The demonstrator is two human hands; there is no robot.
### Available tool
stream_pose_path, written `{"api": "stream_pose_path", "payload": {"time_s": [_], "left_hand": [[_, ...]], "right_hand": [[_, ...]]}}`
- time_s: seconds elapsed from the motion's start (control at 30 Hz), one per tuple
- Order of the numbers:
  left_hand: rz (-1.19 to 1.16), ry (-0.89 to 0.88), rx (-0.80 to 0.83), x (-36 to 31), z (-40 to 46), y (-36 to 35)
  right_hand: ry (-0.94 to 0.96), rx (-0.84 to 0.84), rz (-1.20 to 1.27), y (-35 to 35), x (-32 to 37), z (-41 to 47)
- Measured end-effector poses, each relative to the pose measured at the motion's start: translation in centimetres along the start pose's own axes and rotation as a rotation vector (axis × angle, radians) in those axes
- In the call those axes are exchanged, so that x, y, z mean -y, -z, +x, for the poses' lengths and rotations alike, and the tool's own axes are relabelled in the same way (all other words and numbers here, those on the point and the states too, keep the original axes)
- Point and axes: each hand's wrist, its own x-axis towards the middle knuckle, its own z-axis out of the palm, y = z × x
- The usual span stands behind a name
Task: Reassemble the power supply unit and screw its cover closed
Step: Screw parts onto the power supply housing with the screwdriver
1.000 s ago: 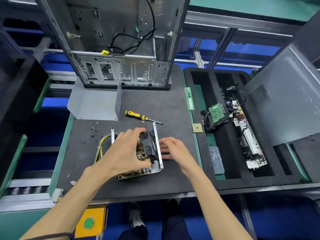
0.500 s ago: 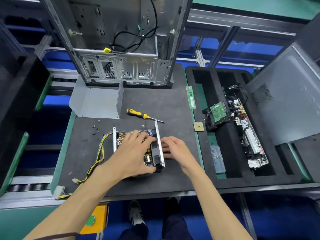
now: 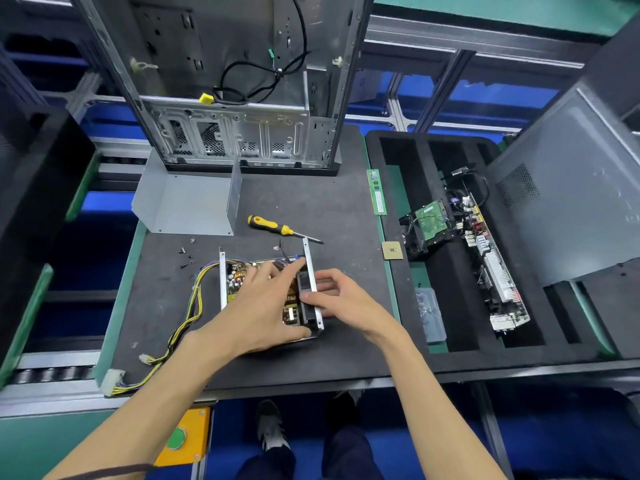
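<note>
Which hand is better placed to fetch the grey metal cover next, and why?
Probably the left hand: the cover lies on the mat's far left, on its side. The right hand grips the power supply at its right wall and can steady it.

Both forearms bare, no sleeves visible. Thin dark band, possibly a cord, on left arm (image 3: 104, 471). Dark trousers (image 3: 349, 455); dark shoes (image 3: 272, 426), pale stripes.

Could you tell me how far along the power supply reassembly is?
Early. The circuit board sits in its open metal base. In hand: the left hand and right hand are seating the black fan against the right wall. Left: the cover, screws and screwdriver lie untouched on the mat.
</note>
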Motion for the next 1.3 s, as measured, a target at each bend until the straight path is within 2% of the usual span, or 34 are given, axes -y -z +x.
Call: {"api": "stream_pose_path", "payload": {"time_s": [0.1, 0.17, 0.27, 0.33, 0.43, 0.53, 0.7, 0.9, 1.03, 1.1, 1.17, 1.3], "left_hand": [[-0.240, 0.015, 0.051, 0.6, -0.1, 1.3], [-0.320, -0.012, -0.017, 0.9, -0.1, 2.2], [-0.275, 0.059, -0.195, 1.5, 0.9, 3.1], [-0.229, 0.150, -0.231, 2.0, 2.1, 3.6], [-0.088, 0.158, -0.211, 2.7, 4.1, 3.8], [-0.022, 0.127, -0.155, 3.2, 6.1, 4.2], [0.066, 0.139, 0.006, 3.6, 8.6, 3.8], [0.064, 0.132, -0.006, 4.3, 9.2, 4.4], [0.026, 0.027, 0.098, 4.4, 9.2, 5.9], [0.014, -0.006, 0.095, 4.4, 9.4, 6.4], [0.028, -0.014, 0.078, 4.3, 9.6, 6.7], [0.100, 0.002, 0.158, 4.4, 9.9, 6.8]], "right_hand": [[-0.013, 0.027, -0.031, 0.2, 0.4, 0.2], [-0.019, 0.047, -0.070, 0.2, 0.6, 0.2], [-0.001, 0.054, -0.144, 0.2, 1.0, 0.2], [0.029, 0.016, -0.165, 0.2, 1.3, 0.3], [0.076, -0.079, -0.179, 0.4, 2.1, 0.8], [0.109, -0.099, -0.202, 0.5, 2.6, 1.5], [0.114, -0.055, -0.248, 0.6, 2.8, 2.5], [0.088, 0.001, -0.297, 1.7, 3.1, 3.3], [0.076, 0.049, -0.352, 2.2, 3.7, 3.9], [0.062, 0.087, -0.367, 2.4, 4.0, 4.2], [0.043, 0.131, -0.389, 2.5, 4.5, 4.5], [0.018, 0.195, -0.476, 2.9, 5.3, 5.1]]}}
